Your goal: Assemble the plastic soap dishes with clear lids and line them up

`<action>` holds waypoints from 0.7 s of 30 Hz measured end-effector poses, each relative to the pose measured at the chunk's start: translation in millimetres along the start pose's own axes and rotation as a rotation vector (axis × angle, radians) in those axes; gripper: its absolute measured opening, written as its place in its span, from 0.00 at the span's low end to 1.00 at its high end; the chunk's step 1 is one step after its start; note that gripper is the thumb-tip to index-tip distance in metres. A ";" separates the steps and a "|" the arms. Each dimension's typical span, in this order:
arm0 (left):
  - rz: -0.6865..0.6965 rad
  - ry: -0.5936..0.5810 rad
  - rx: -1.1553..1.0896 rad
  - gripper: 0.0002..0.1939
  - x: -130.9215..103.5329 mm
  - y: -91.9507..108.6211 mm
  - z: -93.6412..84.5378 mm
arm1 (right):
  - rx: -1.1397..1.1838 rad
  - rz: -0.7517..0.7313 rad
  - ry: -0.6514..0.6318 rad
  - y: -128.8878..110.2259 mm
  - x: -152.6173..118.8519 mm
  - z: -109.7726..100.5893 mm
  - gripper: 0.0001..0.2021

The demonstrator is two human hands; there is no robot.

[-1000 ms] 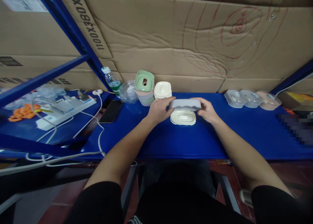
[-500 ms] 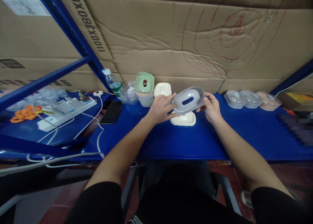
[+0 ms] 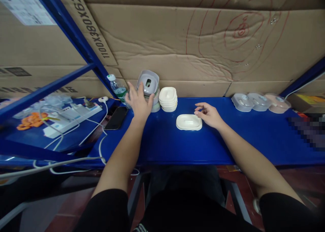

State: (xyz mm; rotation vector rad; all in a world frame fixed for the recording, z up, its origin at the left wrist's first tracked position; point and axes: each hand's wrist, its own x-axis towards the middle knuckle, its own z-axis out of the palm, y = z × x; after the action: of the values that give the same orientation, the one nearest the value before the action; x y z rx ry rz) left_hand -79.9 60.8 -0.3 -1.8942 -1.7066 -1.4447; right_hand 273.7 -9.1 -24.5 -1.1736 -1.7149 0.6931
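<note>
A grey oval-slotted tray (image 3: 149, 82) tops a stack of similar pieces, green and grey, at the back left. In front of that stack, my left hand (image 3: 140, 102) is open with its fingers spread; whether it touches the stack I cannot tell. A shallow cream dish (image 3: 189, 122) lies on the blue table. Just right of it hovers my right hand (image 3: 208, 115), fingers loosely bent and apart, holding nothing. Several cream dishes (image 3: 168, 97) are piled beside the grey-topped stack. The clear round containers seen earlier are mostly hidden behind my left hand.
A water bottle (image 3: 117, 87) and a phone (image 3: 116, 117) are at the left, near a power strip (image 3: 68, 121) with trailing white cables. Three covered containers (image 3: 261, 102) line up at the right back. A cardboard wall (image 3: 165, 36) rises behind the blue table (image 3: 162, 147).
The grey slotted tray has gone from both hands onto the left stack, covering the green one. My left hand moved left and opened; my right hand let go and came down beside the cream dish.
</note>
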 end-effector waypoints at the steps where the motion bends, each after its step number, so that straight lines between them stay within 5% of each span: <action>1: 0.002 -0.031 0.041 0.37 -1.1 3.2 -0.6 | -0.044 -0.014 -0.007 -1.3 -0.4 -1.5 0.26; 6: -0.001 -0.129 0.146 0.37 -3.8 13.6 -3.4 | -0.281 -0.130 -0.119 -7.6 -2.4 -10.2 0.28; 14: 0.033 -0.073 0.072 0.44 -4.5 10.9 -0.8 | -0.558 -0.178 -0.571 5.1 -4.8 -10.9 0.56; 21: 0.239 0.021 -0.001 0.39 -14.9 17.6 6.4 | -0.480 -0.206 -0.463 7.0 -2.7 -11.3 0.48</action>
State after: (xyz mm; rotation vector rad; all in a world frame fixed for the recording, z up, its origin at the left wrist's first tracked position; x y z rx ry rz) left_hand -59.4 50.3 -7.1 -1.9965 -1.4124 -1.3681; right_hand 287.1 -9.4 -26.5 -1.1845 -2.4532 0.4565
